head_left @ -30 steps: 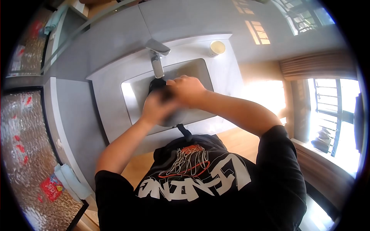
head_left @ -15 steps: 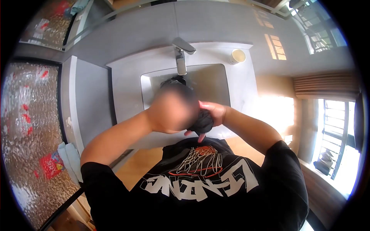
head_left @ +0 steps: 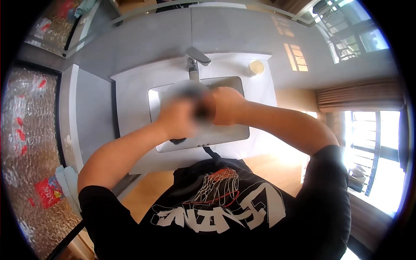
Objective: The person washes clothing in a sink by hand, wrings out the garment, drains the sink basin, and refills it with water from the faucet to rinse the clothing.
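Note:
Over the sink (head_left: 225, 131), my left hand (head_left: 178, 119) and my right hand (head_left: 226, 104) are close together, both wrapped round a bunched dark cloth (head_left: 177, 141). A blurred patch covers the space between the hands, so the fingertips and most of the cloth are hidden. A dark end of the cloth sticks out below my left hand. Just beyond my hands stands the chrome faucet (head_left: 194, 65); whether water is running cannot be made out.
A pale paper cup (head_left: 255, 68) stands on the white countertop (head_left: 134, 99) at the back right. Textured glass (head_left: 34, 130) with a red packet (head_left: 47, 193) and a light blue towel (head_left: 68, 186) is on the left. A bright window (head_left: 364, 151) lies to the right.
My right hand has moved up and forward over the basin, from near the sink's front edge. My left hand has shifted slightly left. The whole view has shifted a little.

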A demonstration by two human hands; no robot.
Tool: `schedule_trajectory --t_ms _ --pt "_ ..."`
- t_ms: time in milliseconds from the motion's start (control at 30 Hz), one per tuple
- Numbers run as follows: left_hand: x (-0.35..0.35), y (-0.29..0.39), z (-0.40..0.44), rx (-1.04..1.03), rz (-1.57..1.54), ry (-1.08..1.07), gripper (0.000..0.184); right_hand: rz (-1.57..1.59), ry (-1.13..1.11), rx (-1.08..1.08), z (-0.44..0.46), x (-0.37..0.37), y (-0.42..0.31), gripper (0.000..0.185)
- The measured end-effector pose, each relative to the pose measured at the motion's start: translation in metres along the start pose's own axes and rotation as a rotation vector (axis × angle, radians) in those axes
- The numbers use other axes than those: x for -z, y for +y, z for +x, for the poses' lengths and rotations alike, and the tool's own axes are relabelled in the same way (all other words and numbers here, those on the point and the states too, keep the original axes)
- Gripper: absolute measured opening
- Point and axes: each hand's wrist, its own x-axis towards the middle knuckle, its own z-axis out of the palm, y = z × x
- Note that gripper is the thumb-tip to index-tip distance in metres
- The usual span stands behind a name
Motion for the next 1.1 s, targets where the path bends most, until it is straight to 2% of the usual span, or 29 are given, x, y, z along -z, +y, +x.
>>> schedule_trajectory --t_ms 33,67,167,267,367,500,600,667,700,800,900,1000,1100 --pt "-0.001 -0.01 0.004 0.052 -0.148 -0.099 0.034 -0.037 0.077 0.019 -0.001 0.002 0.001 0.015" --pt "-0.003 -0.012 0.005 0.015 -0.175 -0.08 0.033 -0.074 0.16 0.04 0.0 0.004 0.003 0.014" --pt "-0.006 -0.01 0.009 -0.121 -0.238 -0.052 0.029 -0.107 0.632 0.397 0.01 -0.016 0.03 0.018" --pt "-0.008 -0.013 0.014 -0.083 -0.474 -0.046 0.028 -0.099 0.838 0.54 0.021 -0.017 0.048 0.022" --pt "-0.017 -0.021 0.018 -0.049 -0.54 -0.047 0.028 -0.111 0.934 0.639 0.029 -0.019 0.059 0.023" --pt "-0.027 -0.032 0.016 0.179 -0.798 -0.208 0.027 -0.148 1.008 0.734 0.047 -0.03 0.077 0.023" --pt "-0.028 -0.04 0.02 0.181 -0.864 -0.282 0.022 -0.135 0.985 0.76 0.056 -0.033 0.085 0.023" --pt "-0.026 -0.037 0.023 0.251 -0.989 -0.237 0.02 -0.087 0.943 0.781 0.06 -0.032 0.088 0.024" --pt "-0.027 -0.043 0.023 0.231 -0.955 -0.259 0.019 -0.106 0.903 0.752 0.059 -0.031 0.089 0.025" --pt "-0.03 -0.044 0.023 0.304 -1.15 -0.262 0.019 -0.055 1.033 0.815 0.071 -0.029 0.087 0.026" --pt "-0.026 -0.02 0.024 0.46 -1.264 -0.221 0.022 0.01 1.004 0.836 0.073 -0.028 0.086 0.025" --pt "-0.028 -0.023 0.02 0.467 -1.469 -0.348 0.022 -0.097 1.049 0.873 0.072 -0.025 0.08 0.025" --pt "-0.028 -0.024 0.017 0.442 -1.43 -0.334 0.022 -0.157 0.996 0.818 0.066 -0.021 0.077 0.019"
